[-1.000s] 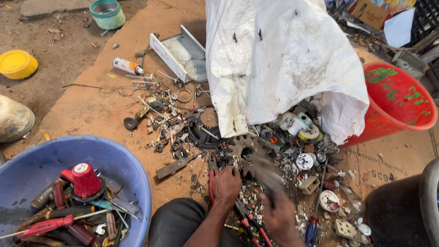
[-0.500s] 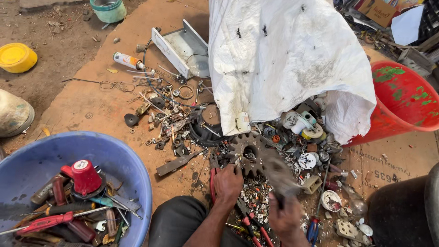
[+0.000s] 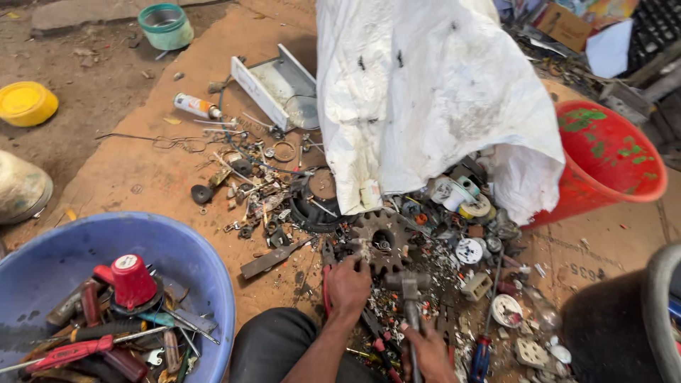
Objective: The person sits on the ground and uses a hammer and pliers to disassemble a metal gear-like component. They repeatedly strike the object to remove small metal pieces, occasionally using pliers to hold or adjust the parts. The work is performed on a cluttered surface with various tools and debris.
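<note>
Head view: left hand (image 3: 347, 285) fingers pinching gear (image 3: 383, 241) edge, right hand (image 3: 429, 351) gripping hammer (image 3: 409, 298).

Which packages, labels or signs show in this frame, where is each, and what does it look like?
Spray can: lying on the brown ground sheet, upper left of the scrap pile; white cylinder with a coloured label.
Cardboard box: top right corner, behind the red tub; brown, with a printed panel.
White sack: draped over the scrap; stained, no print legible.
No screens.

A gear (image 3: 383, 241) lies amid scrap on the ground, a sack (image 3: 433, 106) behind it, a tool-filled basin (image 3: 206, 284) left, a bucket (image 3: 617, 156) right.
</note>
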